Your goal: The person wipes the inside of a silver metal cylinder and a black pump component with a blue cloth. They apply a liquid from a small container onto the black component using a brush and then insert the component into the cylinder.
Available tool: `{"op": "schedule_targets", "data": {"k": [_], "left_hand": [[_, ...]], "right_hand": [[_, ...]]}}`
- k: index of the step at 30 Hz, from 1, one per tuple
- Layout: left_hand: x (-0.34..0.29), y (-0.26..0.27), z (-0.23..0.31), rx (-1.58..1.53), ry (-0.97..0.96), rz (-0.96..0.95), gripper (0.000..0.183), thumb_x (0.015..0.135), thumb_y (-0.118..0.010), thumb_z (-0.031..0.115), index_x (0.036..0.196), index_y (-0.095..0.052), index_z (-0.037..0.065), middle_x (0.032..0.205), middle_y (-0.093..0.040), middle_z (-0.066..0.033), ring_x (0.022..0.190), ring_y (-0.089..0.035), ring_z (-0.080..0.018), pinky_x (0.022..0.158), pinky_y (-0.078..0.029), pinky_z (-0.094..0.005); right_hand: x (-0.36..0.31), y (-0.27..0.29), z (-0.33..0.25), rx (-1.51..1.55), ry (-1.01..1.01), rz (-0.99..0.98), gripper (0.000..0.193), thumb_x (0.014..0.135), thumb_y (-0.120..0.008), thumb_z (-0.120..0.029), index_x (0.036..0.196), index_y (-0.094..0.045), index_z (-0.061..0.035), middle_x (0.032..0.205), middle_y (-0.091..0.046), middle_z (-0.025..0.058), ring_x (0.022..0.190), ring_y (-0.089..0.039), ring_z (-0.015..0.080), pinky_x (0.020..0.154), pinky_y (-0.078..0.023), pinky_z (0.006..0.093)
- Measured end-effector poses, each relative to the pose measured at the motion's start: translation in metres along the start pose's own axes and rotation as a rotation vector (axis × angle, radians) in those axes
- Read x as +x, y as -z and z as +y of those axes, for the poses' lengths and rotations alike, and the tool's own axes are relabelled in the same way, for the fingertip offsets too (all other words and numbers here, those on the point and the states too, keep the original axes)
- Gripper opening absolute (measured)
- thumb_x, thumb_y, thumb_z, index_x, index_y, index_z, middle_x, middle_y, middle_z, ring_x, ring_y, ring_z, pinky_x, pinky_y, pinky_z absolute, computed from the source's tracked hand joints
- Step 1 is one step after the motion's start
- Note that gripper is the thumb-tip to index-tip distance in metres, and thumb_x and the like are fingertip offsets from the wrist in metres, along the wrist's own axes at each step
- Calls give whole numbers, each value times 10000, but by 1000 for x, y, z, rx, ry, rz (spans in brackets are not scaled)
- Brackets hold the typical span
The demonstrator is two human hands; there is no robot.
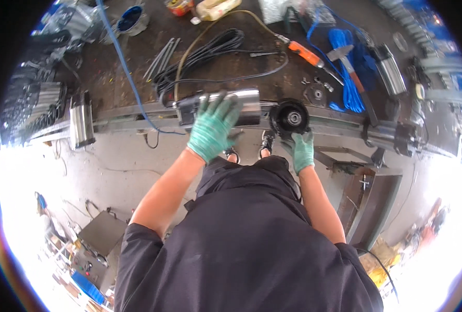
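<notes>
My left hand (pixel 213 129), in a green glove, lies over a shiny steel cylinder (pixel 249 107) at the bench's near edge. Its fingers curl across the top, and the thumb shows below. The cylinder lies on its side, with a dark section at its left end. My right hand (pixel 303 152), also gloved in green, grips the lower rim of a round black part (pixel 281 117) with a metal hub in its centre. That part sits just right of the cylinder, its round face turned up toward me. Some of the right fingers are hidden behind it.
On the dark bench (pixel 132 67) lie coiled black cable (pixel 210 54), an orange air tool (pixel 305 53), a hammer (pixel 351 70) and coiled blue hose (pixel 345 78). Similar steel cylinders stand at left (pixel 81 119) and right (pixel 390 70). A metal frame (pixel 374 203) stands below right.
</notes>
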State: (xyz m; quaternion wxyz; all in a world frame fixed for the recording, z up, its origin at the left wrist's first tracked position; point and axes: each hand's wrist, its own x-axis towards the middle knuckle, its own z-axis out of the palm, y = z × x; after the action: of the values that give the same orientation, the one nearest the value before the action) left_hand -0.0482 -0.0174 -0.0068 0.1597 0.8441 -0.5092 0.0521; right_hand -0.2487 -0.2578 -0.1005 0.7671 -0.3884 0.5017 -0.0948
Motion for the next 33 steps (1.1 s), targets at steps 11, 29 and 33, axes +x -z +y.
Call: {"op": "schedule_targets", "data": {"k": [11, 29, 33], "left_hand": [[-116, -28, -66, -1165, 1098, 681, 326, 1062, -672, 302, 1208, -646, 12, 1043, -669, -21, 915, -565, -105, 833, -477, -270], [-74, -58, -101, -1684, 920, 546, 570, 1120, -473, 494, 1376, -640, 13, 1324, -680, -111, 1192, -647, -200, 1044, -532, -357], [-53, 18, -66, -1371, 796, 525, 643, 1094, -482, 562, 1319, -659, -14, 1192, -709, -103, 1048, -682, -174, 952, -571, -324]], "right_hand": [[-18, 36, 2, -799, 302, 154, 418, 1029, -572, -138, 1443, -520, -115, 1085, -724, 109, 701, -727, 207, 607, -609, 382], [-35, -112, 19, -581, 339, -204, 185, 1106, -558, -200, 1134, -657, -46, 910, -705, 79, 755, -650, 154, 713, -544, 340], [-89, -99, -20, -537, 283, -232, 218, 1112, -556, -221, 1120, -649, -24, 874, -700, 75, 736, -632, 131, 698, -537, 326]]}}
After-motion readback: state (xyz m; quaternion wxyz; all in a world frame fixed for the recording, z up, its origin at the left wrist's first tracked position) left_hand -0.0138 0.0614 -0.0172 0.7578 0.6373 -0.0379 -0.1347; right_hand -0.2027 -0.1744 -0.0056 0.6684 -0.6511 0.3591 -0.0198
